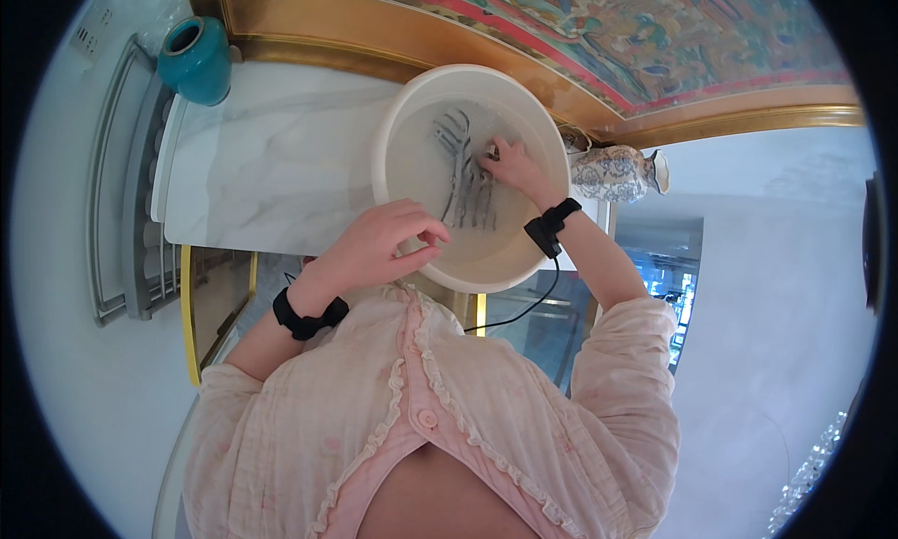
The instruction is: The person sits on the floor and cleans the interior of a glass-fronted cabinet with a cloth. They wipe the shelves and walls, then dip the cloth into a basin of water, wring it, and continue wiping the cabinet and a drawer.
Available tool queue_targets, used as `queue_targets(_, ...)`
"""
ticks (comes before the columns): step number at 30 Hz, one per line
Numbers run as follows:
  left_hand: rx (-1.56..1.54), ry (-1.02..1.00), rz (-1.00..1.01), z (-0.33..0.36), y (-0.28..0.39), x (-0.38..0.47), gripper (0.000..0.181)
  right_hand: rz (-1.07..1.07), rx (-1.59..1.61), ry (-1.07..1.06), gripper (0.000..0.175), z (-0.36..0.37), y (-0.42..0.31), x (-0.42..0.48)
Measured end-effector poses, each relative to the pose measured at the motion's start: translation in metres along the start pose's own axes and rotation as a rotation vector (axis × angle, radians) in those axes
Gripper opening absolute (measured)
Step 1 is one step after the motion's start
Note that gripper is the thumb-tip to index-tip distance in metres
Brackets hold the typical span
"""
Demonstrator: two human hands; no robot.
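Note:
A round cream plastic basin (pixel 471 285) holds cloudy water. Under the surface lies a dark-and-pale striped item (pixel 463 167); the water blurs it, and I cannot tell its kind. My right hand (pixel 518 166) reaches over the basin's right side, its fingers at the water beside the stripes. Thumb and fingers pinch a small dark patterned bit (pixel 493 150); whether it joins the striped item is unclear. Over the basin's near left rim hovers my left hand (pixel 393 241), fingers loosely bent and apart, with nothing in it.
The basin stands on a white marble-look top (pixel 280 160). A teal jar (pixel 200 66) is at its far left corner, a patterned vase (pixel 614 174) right of the basin. Behind leans a gold-framed picture (pixel 491 44). A black cable (pixel 537 300) hangs from my right wrist band (pixel 551 227).

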State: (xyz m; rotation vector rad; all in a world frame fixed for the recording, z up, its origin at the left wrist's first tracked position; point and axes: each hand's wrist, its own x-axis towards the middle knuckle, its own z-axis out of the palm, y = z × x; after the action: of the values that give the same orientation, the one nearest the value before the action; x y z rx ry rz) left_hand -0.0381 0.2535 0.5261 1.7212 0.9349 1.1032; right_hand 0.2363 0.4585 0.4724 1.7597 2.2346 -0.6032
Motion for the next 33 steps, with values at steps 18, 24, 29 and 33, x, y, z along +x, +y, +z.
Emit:
queue_targets(18,0.004,-0.027,-0.003,-0.002,0.001,0.0,0.016,0.076,-0.019,-0.141,0.047,0.002,0.02,0.007)
queue_targets(24,0.007,-0.011,-0.002,-0.001,0.0,0.0,0.016,-0.116,-0.308,0.022,0.057,0.018,0.026,-0.002)
queue_targets(29,0.006,-0.013,0.011,0.0,0.0,0.0,0.016,-0.013,-0.075,-0.225,0.052,0.016,0.021,0.004)
queue_targets(33,0.008,-0.017,0.014,-0.001,0.002,0.0,0.014,-0.111,-0.158,-0.198,0.049,-0.005,-0.005,-0.006)
